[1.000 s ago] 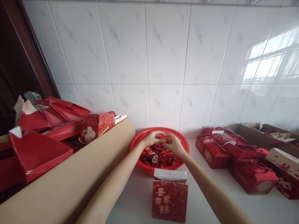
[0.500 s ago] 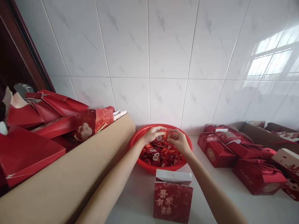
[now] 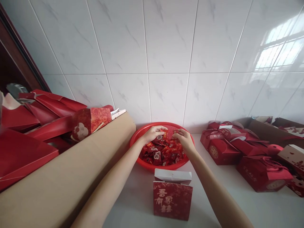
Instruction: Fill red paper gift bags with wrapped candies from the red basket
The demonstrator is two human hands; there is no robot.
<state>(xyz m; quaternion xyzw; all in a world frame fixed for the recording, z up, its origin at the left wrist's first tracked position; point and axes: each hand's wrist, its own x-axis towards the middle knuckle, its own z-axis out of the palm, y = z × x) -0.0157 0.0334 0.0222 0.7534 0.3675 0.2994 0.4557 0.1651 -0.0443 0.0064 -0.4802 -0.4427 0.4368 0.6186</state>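
A red plastic basket [image 3: 140, 161] by the wall holds many small red wrapped packets [image 3: 158, 155]. Over its left side, my left hand [image 3: 152, 133] pinches a red packet [image 3: 161, 135] with white and yellow print. My right hand [image 3: 183, 138], over the right side, has its fingertips closed on another small red packet [image 3: 175, 132]. The two hands are apart. In front of the basket stands a red box [image 3: 173, 200] with pale characters, its white top flap raised.
A large cardboard box [image 3: 78, 164] at the left holds red folded boxes [image 3: 26, 152]. Several closed red gift boxes [image 3: 263, 172] sit on the white surface [image 3: 213, 202] at the right, beside another cardboard box [image 3: 263, 129]. Behind is a tiled wall [image 3: 168, 57].
My hands have moved apart above the basket, and a gap now shows between the packets at their fingertips. The view has shifted slightly.
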